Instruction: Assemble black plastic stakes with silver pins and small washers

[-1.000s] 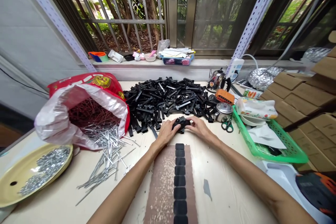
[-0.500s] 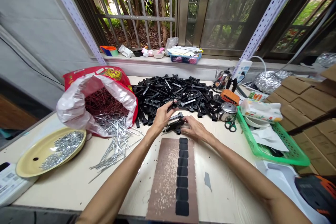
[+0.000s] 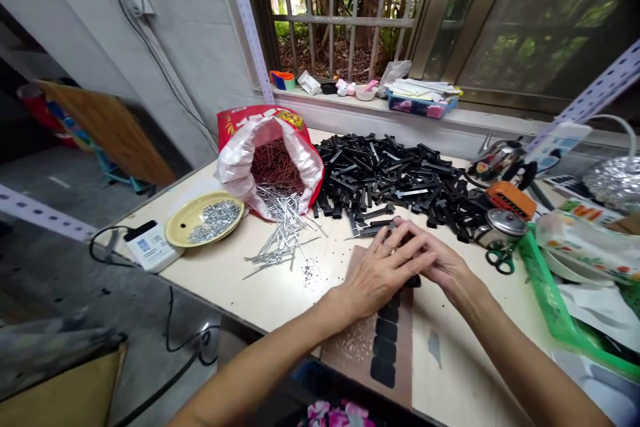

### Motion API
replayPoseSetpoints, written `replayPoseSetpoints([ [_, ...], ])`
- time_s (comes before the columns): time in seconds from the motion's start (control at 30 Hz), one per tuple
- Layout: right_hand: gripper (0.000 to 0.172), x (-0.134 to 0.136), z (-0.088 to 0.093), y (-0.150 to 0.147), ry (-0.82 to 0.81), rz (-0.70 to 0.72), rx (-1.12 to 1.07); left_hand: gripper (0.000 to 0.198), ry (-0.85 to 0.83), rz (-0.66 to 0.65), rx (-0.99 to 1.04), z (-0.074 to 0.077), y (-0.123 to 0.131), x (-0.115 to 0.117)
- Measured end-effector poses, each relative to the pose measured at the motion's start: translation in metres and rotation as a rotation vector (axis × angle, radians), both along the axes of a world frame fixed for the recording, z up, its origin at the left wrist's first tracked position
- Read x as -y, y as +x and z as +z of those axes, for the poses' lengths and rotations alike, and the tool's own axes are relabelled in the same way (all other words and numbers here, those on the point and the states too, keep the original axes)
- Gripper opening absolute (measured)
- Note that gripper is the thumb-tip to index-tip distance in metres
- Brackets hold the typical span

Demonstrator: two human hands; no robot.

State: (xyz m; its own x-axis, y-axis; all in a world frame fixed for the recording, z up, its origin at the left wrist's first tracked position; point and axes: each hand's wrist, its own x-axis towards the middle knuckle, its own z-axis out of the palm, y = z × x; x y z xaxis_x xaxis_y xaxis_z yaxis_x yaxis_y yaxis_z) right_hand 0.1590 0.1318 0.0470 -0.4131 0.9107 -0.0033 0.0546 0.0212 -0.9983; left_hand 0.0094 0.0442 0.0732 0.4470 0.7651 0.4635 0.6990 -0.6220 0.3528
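Observation:
Both my hands meet above the far end of a brown board [image 3: 350,353], which carries a row of black square pads [image 3: 384,352]. My left hand [image 3: 377,273] has its fingers stretched out, slightly apart, lying across the fingers of my right hand [image 3: 443,265]. My right hand is closed, and a dark end of a black plastic piece [image 3: 414,281] shows below it; most of that piece is hidden by the hands. Just beyond the fingers lie a few loose black plastic clips [image 3: 373,221]. A large heap of similar black parts [image 3: 385,170] spreads behind them.
To the left, a red and white sack [image 3: 233,147] spills metal rods [image 3: 285,233]. A yellow dish [image 3: 175,233] holds small metal pieces. On the right are a lidded metal pot [image 3: 500,230], green-handled scissors [image 3: 501,261] and a green basket [image 3: 545,310].
The view has swung left. My hands have come back from the heap's front edge to the board and now overlap. The left hand's fingers have spread out over the right hand.

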Motion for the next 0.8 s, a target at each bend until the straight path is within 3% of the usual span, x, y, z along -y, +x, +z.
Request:
replayPoseSetpoints([
  [0.07,0.041,0.003,0.008,0.003,-0.126,-0.016,-0.103,0.055,-0.022,0.161,-0.052,-0.014,-0.033,0.012],
  [0.1,0.044,0.005,0.011,0.004,-0.178,-0.025,-0.143,0.048,-0.041,0.321,-0.035,-0.022,-0.052,0.019],
  [0.13,0.046,0.006,0.012,0.005,-0.193,-0.034,-0.154,0.037,-0.067,0.464,-0.010,-0.030,-0.072,0.025],
  [0.2,0.045,0.009,0.012,0.005,-0.106,-0.045,-0.066,0.026,-0.156,0.613,-0.025,-0.046,-0.108,0.036],
  [0.33,0.040,0.018,-0.001,-0.007,0.181,-0.017,0.215,0.026,-0.209,0.640,-0.126,-0.066,-0.140,0.043],
  [0.53,0.039,0.034,-0.007,-0.025,0.566,0.064,0.399,0.031,-0.300,0.528,-0.302,-0.069,-0.128,0.024],
  [0.7,0.044,0.041,-0.004,-0.031,0.587,0.022,0.484,0.029,-0.392,0.473,-0.187,-0.066,-0.130,0.020],
  [0.8,0.034,0.044,-0.005,-0.035,0.587,0.027,0.489,0.027,-0.416,0.478,-0.151,-0.065,-0.131,0.020],
])
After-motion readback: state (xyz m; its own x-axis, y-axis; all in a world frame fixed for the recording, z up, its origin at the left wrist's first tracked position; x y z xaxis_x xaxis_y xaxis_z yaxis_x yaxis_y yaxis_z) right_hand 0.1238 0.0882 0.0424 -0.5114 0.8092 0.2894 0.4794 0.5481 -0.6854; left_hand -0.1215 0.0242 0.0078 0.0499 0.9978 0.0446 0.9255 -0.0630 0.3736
